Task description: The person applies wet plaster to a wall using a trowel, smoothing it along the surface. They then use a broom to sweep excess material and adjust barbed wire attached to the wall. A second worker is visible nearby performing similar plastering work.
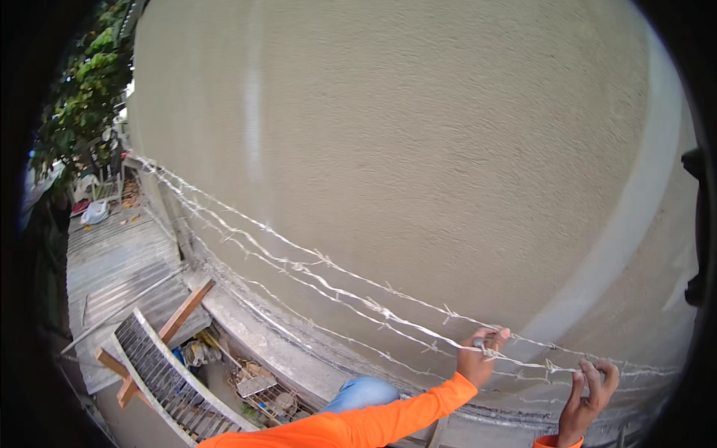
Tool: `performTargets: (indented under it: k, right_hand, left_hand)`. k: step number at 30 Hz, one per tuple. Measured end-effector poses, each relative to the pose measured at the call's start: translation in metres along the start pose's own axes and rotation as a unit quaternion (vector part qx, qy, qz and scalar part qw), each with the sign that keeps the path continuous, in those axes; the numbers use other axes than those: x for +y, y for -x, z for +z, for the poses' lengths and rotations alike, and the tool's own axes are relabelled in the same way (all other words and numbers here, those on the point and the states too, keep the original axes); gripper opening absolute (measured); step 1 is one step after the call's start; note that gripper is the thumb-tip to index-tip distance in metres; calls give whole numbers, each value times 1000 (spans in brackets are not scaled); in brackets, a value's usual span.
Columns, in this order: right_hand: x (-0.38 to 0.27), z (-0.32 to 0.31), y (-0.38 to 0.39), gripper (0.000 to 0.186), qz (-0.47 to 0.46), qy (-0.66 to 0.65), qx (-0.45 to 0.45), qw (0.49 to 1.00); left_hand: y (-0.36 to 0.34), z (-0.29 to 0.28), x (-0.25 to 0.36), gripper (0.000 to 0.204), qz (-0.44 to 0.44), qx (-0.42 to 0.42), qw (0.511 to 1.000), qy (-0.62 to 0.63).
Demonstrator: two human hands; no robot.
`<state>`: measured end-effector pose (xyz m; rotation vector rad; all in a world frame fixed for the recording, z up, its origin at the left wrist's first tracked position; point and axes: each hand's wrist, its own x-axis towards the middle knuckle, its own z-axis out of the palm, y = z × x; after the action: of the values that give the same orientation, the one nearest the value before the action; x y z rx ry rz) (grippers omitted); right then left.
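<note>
Several strands of barbed wire (409,323) run from the far left to the lower right, in front of a plastered wall. My left hand (478,366), in an orange sleeve, is closed around one of the strands. A small rounded grey thing (479,343) shows between its fingers; its kind I cannot make out. To the right, my right hand (588,399) has its fingers and thumb curled at the wire, gripping the same strand beside a barb knot.
Below on the left lie corrugated roof sheets (127,250), a slatted ladder-like frame (168,381) and wooden beams (187,310). A concrete ledge (258,332) follows the wall's (418,149) foot. Debris fills a rusty rack (272,392). My blue-clad knee (364,392) is near the ledge.
</note>
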<state>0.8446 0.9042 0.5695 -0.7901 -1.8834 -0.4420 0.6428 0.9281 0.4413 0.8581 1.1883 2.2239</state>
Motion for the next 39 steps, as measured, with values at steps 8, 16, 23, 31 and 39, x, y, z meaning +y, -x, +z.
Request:
performTargets:
  k: [8, 16, 23, 31, 39]
  right_hand:
    - [-5, -17, -57, 20, -115, 73, 70, 988]
    - [4, -27, -22, 20, 35, 27, 5, 999]
    - [28, -42, -52, 18, -5, -22, 39, 999]
    - [42, -5, -119, 21, -18, -25, 163, 986]
    - [36, -15, -106, 22, -52, 15, 201, 978]
  left_hand:
    - [-1, -9, 3, 38, 0, -27, 1000, 12]
    - [7, -11, -2, 29, -3, 1, 1000, -7]
    - [-1, -2, 8, 25, 6, 62, 998, 9]
    - [-8, -5, -2, 27, -10, 76, 996, -55]
    - [-9, -10, -11, 34, 25, 55, 998, -31]
